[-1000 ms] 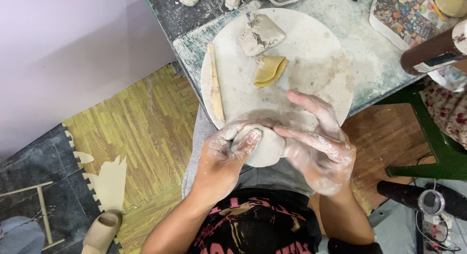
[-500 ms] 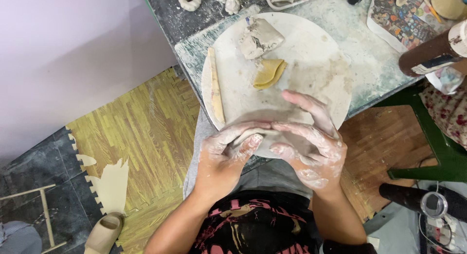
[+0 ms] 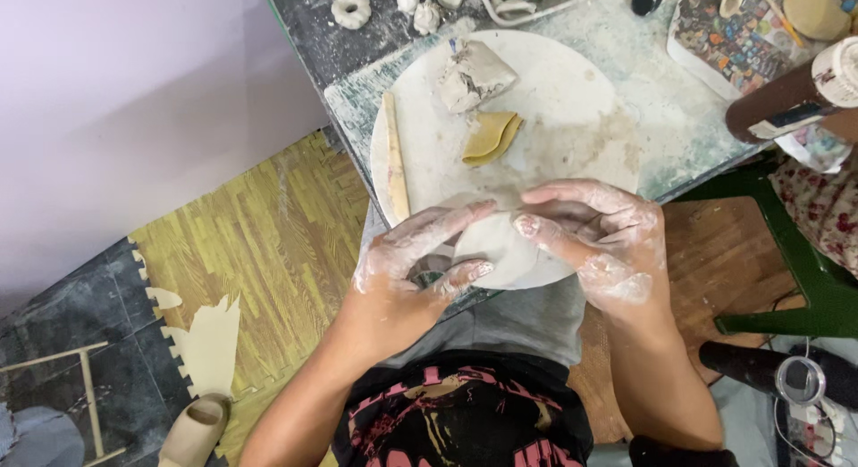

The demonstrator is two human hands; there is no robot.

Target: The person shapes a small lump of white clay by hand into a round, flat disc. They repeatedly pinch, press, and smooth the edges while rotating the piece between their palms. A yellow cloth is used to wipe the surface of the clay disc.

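Table [image 3: 679, 118], grey and smeared w/ dried slip, fills the top of the view; a person sits at its near edge, so work stays over the lap. On it lies a round white board [image 3: 572, 100], pulled right to the edge, prob. so the hands can rest against its rim. Beside the chair, yellow foam floor mat [image 3: 259, 252] w/ a beige slipper [image 3: 192, 431] at its corner.

On the board, far side: a grey clay lump [image 3: 474, 74], rough and torn, kept within reach as spare stock. Just beside it a folded yellow sponge [image 3: 490, 136]. Along the board's left rim lies a wooden stick tool [image 3: 394, 159], parked out of the way.

Left hand [image 3: 411, 270] and right hand [image 3: 599, 244], both coated in wet clay, meet at the near rim of the board. Between them: a pale clay piece [image 3: 500, 248], smooth and rounded, held just at the board's edge. Left hand is curled, thumb under and fingers over the piece, pinching it. Right hand cups the other side, fingers bent round it, prob. steadying while the left presses. Exact shape of the piece: mostly hidden by fingers.
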